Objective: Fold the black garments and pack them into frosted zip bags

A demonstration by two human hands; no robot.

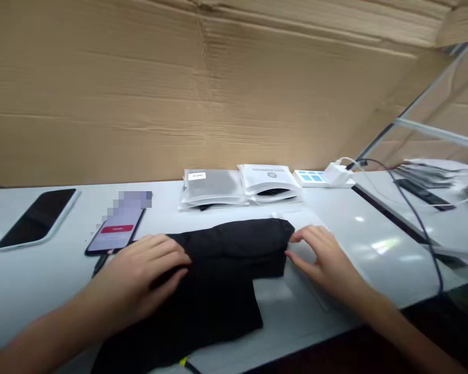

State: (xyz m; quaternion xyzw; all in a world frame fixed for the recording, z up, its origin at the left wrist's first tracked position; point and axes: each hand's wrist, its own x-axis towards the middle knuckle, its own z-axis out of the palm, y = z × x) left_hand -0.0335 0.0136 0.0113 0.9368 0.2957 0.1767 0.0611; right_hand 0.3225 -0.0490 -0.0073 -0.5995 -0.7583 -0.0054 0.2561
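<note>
A black garment [218, 291] lies on the table in front of me, its far edge folded over into a thick band. What kind of garment it is, I cannot tell. My left hand [152, 272] rests at the band's left end with its fingers curled onto the cloth. At the right end, my right hand [320, 257] has the edge of the fold between thumb and fingertips. The cloth under my left palm is hidden.
Packed clear bags [214, 189] and white-printed bags [271, 182] lie at the back, by a cardboard wall [140, 93]. Two phones, one dark [39, 218] and one lit [117, 228], lie left. A power strip [310, 178] with a charger [337, 173] and cables sits right.
</note>
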